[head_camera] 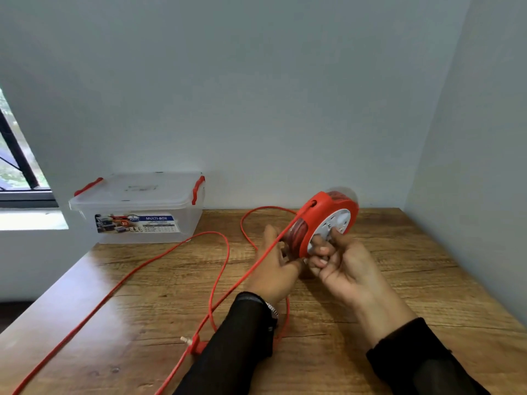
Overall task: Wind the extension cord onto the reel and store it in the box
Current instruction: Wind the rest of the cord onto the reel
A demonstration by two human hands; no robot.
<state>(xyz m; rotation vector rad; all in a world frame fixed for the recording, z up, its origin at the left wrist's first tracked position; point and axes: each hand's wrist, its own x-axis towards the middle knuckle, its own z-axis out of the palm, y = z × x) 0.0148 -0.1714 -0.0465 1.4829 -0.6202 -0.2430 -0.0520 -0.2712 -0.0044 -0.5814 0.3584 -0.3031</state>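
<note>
Head view: two hands, left hand (273, 262) and right hand (342, 266), grip one reel (325, 223); one cord (159, 258), one box (137, 209).

Red reel (325, 223), partly wound, tilted above the table; loose red cord (176, 249) trails toward the closed clear box (137, 208).

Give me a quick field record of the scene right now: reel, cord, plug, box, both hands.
reel: red reel, held above the wooden table, partly wound
cord: red cord mostly loose, looping across the table and off its near left edge
plug: plug lying on the table by the left sleeve
box: clear box at back left, lid on, red latches
left hand: left hand on the reel's left side
right hand: right hand gripping the reel's white face
</note>
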